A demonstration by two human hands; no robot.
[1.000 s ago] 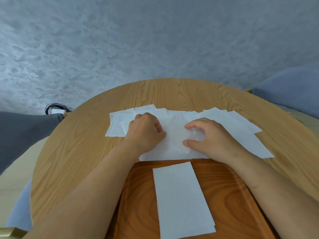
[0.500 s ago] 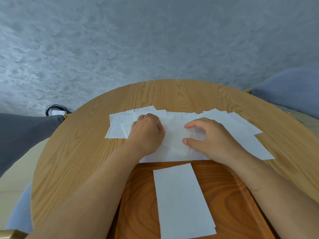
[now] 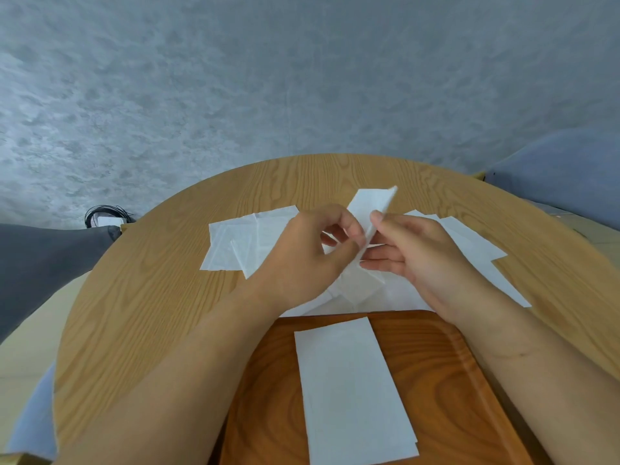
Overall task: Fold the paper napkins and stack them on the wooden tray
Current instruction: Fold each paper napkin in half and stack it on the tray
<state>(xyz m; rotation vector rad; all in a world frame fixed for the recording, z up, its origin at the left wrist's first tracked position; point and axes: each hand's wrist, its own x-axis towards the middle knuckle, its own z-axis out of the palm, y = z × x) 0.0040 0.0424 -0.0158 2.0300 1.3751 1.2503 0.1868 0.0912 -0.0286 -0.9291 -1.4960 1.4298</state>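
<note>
A white paper napkin [image 3: 370, 206] stands lifted above the table, its upper end pointing away from me. My left hand [image 3: 302, 256] pinches it from the left and my right hand [image 3: 412, 253] pinches it from the right, thumb on its edge. Several flat napkins [image 3: 241, 243] lie spread across the round wooden table [image 3: 151, 297] beneath and beside both hands. Close to me sits the wooden tray [image 3: 436, 380], and a stack of folded napkins [image 3: 352, 391] lies lengthwise in its middle.
A grey chair [image 3: 37, 263] stands at the left table edge, with a coil of black cable [image 3: 104, 216] behind it. A blue-grey chair [image 3: 563, 169] is at the far right. A grey wall rises behind the table.
Both hands were pressing a napkin flat on the table. They have now risen off the surface, holding that napkin up between them.
</note>
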